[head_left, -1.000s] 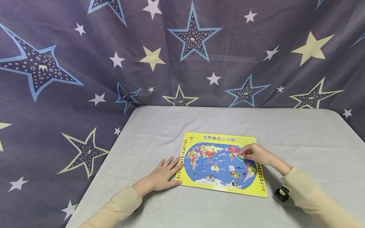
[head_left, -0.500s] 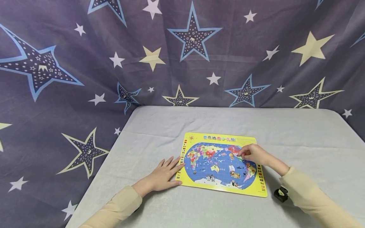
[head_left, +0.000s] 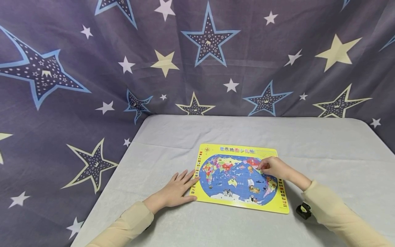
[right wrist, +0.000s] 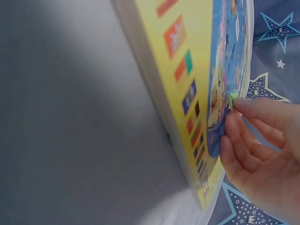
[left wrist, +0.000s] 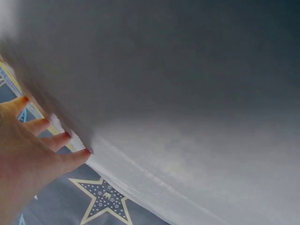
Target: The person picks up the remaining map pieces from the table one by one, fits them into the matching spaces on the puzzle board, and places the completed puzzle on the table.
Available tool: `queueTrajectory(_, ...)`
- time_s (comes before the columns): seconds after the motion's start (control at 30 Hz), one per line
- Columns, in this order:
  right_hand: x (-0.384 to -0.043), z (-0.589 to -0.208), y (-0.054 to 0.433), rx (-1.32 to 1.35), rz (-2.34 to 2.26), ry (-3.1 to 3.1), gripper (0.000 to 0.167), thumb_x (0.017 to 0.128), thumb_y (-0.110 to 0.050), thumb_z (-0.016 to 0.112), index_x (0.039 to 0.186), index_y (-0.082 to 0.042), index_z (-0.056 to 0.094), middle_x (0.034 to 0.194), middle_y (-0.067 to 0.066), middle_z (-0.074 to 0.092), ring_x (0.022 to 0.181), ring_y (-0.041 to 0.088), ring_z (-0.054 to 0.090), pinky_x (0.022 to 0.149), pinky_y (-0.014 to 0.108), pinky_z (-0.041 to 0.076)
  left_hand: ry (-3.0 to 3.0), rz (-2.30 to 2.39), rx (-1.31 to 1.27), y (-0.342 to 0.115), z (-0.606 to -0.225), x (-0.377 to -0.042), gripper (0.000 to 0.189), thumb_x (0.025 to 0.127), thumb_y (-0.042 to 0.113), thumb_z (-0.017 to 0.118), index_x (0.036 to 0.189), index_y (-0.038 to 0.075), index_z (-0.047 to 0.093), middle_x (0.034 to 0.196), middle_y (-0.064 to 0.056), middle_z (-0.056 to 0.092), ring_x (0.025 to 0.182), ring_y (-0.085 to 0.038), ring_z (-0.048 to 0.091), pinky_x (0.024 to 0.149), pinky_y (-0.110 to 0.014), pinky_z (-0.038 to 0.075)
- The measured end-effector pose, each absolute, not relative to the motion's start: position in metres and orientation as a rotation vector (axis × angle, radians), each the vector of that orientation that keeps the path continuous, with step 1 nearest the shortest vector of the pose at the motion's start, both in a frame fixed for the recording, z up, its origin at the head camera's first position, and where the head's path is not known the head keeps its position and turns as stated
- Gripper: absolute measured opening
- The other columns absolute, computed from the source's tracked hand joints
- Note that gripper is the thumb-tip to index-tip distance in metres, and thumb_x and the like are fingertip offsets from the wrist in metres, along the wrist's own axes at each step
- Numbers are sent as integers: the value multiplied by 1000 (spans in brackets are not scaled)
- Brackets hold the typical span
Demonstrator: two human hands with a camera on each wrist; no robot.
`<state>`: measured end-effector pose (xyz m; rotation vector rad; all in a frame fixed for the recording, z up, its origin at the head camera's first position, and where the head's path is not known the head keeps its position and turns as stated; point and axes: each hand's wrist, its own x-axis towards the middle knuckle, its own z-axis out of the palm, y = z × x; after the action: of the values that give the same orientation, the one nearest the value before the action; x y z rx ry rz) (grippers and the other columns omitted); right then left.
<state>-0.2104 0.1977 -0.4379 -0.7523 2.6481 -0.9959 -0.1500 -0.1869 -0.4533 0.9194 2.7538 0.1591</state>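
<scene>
A world map puzzle board (head_left: 237, 203) with a yellow border and a blue oval map lies flat on the table, slightly turned. My left hand (head_left: 172, 192) rests at the board's left edge with its fingers spread and straight, some fingertips over the border. Over the upper right of the map, my right hand (head_left: 277, 168) has thumb and fingers brought together. In the right wrist view, these fingers pinch a small green puzzle piece (right wrist: 233, 98) at the map's surface. Most of the piece is hidden by the fingertips. The left wrist view shows the left hand (left wrist: 33, 154) at the board's rim.
A light grey cloth (head_left: 172, 137) covers the table. Behind and to the left hangs a dark curtain (head_left: 185, 79) with star prints. A small black device (head_left: 303, 210) sits beside the right cuff, just off the board's lower right corner.
My right forearm and the black device have shifted slightly left. The right fingertips stay over nearly the same spot on the map. My left hand and the board have not moved.
</scene>
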Motion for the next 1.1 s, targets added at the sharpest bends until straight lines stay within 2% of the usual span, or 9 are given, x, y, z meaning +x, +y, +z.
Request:
queueTrajectory(0.7,-209,-439,198,-779,-1019,2600,9,80,5,58,85,1,65,74,3,60,61,8,50,55,22,43,2758,158,913,-187,-455,-149,69,86,61,33,142,24,20,148,-4,10,133,-30,10,103,-53,12)
queueTrajectory(1.1,-205,-437,203,-757,-1036,2613,11,80,2,57,87,0,65,81,5,63,64,9,52,59,21,45,2762,144,948,-189,-451,-151,69,86,59,35,142,21,23,148,-7,13,132,-33,14,101,-55,16)
